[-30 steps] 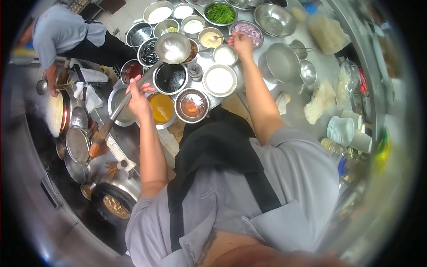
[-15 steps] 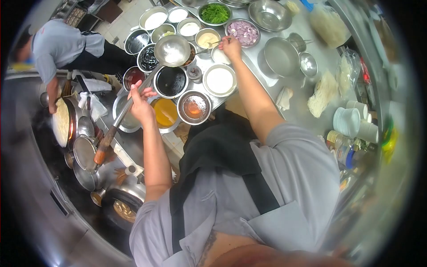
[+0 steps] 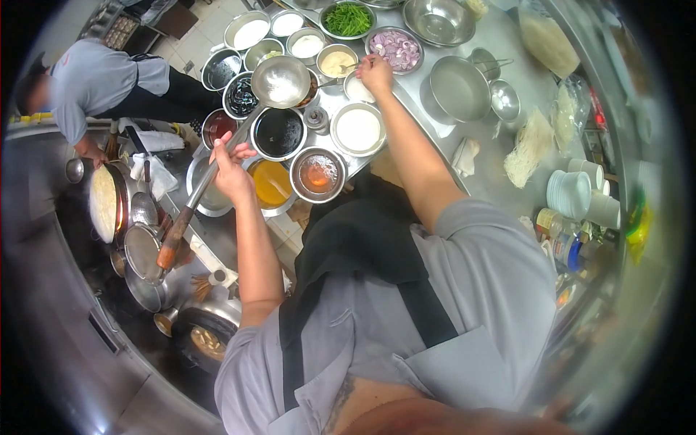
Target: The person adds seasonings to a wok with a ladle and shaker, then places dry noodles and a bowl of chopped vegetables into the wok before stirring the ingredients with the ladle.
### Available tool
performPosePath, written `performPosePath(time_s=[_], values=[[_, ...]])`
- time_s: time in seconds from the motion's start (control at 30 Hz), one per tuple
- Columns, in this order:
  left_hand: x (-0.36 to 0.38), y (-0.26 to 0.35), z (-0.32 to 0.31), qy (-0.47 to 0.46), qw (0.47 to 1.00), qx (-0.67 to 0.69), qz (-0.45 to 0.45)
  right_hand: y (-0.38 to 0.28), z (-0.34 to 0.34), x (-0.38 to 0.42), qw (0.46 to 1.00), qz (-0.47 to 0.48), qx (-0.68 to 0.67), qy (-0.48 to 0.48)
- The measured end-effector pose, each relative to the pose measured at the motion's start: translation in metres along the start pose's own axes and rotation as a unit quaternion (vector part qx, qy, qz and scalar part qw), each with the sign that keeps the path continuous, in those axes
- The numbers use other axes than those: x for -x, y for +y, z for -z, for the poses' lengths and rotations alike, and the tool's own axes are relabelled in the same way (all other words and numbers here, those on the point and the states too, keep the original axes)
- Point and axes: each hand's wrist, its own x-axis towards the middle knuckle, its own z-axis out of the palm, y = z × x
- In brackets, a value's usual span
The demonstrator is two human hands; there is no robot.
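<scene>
In my left hand [image 3: 232, 168] is the long handle of a metal ladle [image 3: 279, 82] with a wooden grip end. The ladle's round bowl hangs over the sauce containers. My right hand [image 3: 375, 76] is closed with fingers pinched on a thin spoon [image 3: 330, 82], above a small white-filled bowl [image 3: 358, 88]. Beside it are a bowl of tan paste [image 3: 337, 61] and sliced purple onions [image 3: 394, 51]. Nearer to me are a bowl of white stuff [image 3: 358, 130], a dark sauce bowl [image 3: 278, 133], an orange-brown liquid bowl [image 3: 317, 175] and yellow liquid [image 3: 270, 183].
At left a co-worker [image 3: 109, 80] bends over a flaming pan [image 3: 106, 205] on the stove. A wok with food [image 3: 208, 342] sits lower left. On the right counter are a strainer bowl [image 3: 460, 89], noodles [image 3: 528, 148] and stacked white containers [image 3: 568, 194].
My two hands, the ladle and the spoon stay almost in place. The co-worker's hand and pan have shifted slightly, and the whole view has tilted a little.
</scene>
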Motion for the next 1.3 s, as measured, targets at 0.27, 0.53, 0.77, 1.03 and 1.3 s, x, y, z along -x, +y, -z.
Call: performPosePath(time_s=[0.27, 0.53, 0.77, 1.03, 1.3], values=[[-0.003, -0.003, 0.001, 0.009, 1.000, -0.001, -0.014, 0.005, 0.008, -0.002, 0.989, -0.074, -0.127, 0.015], [-0.016, -0.007, -0.011, -0.012, 1.000, -0.010, 0.002, -0.044, 0.029, 0.008, 0.969, -0.073, -0.234, -0.019], [-0.025, -0.020, -0.035, -0.051, 0.999, 0.005, -0.008, -0.125, 0.004, 0.050, 0.962, 0.267, 0.051, -0.016], [-0.010, -0.010, -0.003, -0.020, 1.000, 0.019, -0.013, -0.093, 0.080, 0.076, 0.976, 0.149, 0.161, 0.008], [0.004, 0.006, 0.073, -0.021, 1.000, 0.016, -0.015, -0.013, 0.093, 0.090, 0.986, 0.081, 0.146, -0.008]])
